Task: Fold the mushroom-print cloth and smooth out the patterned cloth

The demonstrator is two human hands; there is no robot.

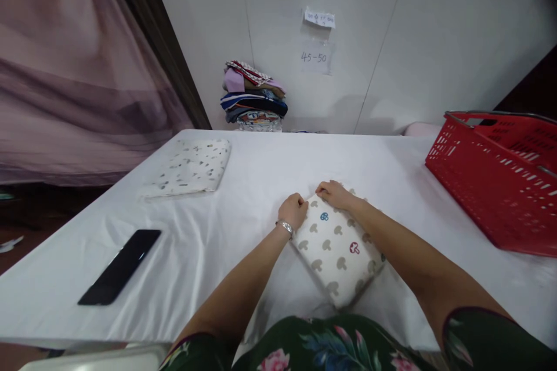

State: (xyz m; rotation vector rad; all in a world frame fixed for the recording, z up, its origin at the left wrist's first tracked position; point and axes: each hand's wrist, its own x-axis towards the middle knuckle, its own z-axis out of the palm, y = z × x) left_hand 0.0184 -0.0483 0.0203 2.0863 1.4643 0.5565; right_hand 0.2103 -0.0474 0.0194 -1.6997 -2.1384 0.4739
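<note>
A folded white cloth with grey mushroom prints, plus a blue and a red one, lies turned at an angle on the white table in front of me. My left hand, with a silver bracelet at the wrist, is closed on the cloth's left corner. Along the far edge, my right hand has its fingers bent over and pinching the fabric. The right forearm hides part of the cloth's right side.
On the table's left lies another folded patterned cloth, with a black phone nearer me. A red plastic basket stands at right. Stacked folded clothes rise behind the table's far edge, against the wall. A pink curtain hangs at left.
</note>
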